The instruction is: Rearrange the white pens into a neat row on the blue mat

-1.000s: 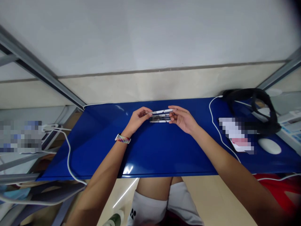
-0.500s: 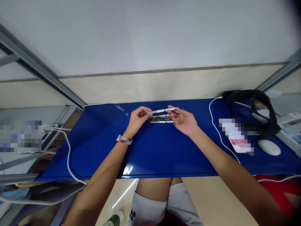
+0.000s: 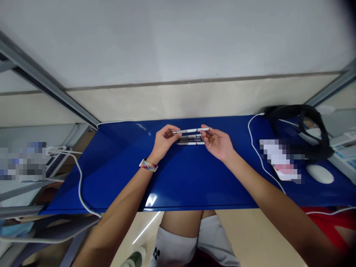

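A white and grey pen [image 3: 191, 130] lies level between my two hands, at the far side of the blue table [image 3: 178, 178]. Its grey tip end is pinched in the fingers of my left hand [image 3: 165, 140], which has a colourful band on the wrist. At the other end, the thumb and fingers of my right hand [image 3: 218, 142] close on the white barrel, palm partly turned up. Just nearer to me, several similar pens [image 3: 191, 143] rest side by side on the table; my right fingers hide their right ends.
On the right are a black headset-like strap [image 3: 314, 111], a phone [image 3: 280, 163] with a blurred screen and a white mouse [image 3: 319, 174]. A white cable [image 3: 251, 139] runs beside them. Another cable [image 3: 80, 181] hangs over the left edge. The wall [image 3: 178, 98] stands behind the table.
The pen between my hands has levelled slightly and sits a touch lower on its left. Both hands keep their hold; otherwise the view has only shifted a little.
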`<state>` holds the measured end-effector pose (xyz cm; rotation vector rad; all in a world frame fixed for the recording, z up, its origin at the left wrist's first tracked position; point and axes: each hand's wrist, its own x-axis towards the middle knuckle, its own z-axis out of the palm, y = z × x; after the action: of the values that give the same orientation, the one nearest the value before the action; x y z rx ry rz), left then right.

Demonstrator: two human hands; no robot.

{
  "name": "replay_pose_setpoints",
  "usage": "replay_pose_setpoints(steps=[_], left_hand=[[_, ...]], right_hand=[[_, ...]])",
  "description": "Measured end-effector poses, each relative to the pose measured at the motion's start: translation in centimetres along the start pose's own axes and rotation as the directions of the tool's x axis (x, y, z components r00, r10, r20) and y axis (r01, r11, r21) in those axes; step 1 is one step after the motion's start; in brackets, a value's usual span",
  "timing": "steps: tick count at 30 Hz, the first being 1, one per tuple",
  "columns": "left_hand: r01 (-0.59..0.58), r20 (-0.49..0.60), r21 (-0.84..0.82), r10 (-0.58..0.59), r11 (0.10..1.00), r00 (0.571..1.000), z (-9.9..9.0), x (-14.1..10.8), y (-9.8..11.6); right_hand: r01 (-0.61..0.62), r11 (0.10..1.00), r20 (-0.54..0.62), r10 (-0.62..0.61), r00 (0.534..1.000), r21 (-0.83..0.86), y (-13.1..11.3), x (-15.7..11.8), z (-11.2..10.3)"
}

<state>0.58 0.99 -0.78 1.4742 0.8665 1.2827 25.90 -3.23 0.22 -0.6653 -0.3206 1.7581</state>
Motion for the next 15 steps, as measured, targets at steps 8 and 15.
replay_pose_setpoints(steps=[8,15], left_hand=[[0.016,0.001,-0.001,-0.016,1.0,1.0,0.04,-0.1,-0.13],[0.011,-0.003,-0.002,-0.012,1.0,1.0,0.06,-0.06,-0.11]], right_hand=[[0.034,0.998,0.026,-0.036,0.999,0.047,0.31,0.09,0.0],[0.03,0.999,-0.007,-0.03,1.0,0.04,0.21,0.28,-0.09]])
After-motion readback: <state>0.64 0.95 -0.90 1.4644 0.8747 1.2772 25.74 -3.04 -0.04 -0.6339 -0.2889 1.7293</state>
